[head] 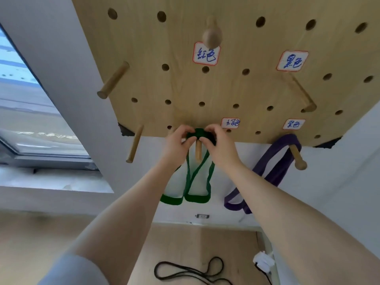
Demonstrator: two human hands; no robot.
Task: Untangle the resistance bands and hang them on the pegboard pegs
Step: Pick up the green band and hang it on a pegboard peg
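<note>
While both hands, left hand (178, 140) and right hand (218, 143), pinch the dark green rubber resistance band (197, 177) over the wooden peg (198, 152) between them, a purple band (273, 161) hangs off to the right.

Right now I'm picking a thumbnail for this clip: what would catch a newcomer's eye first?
Both hands, left hand and right hand, meet mid-frame, pinching a green band looped over a wooden peg at the pegboard bottom edge. A purple band hangs on the peg to the right, and a black band lies on the floor below.
</note>
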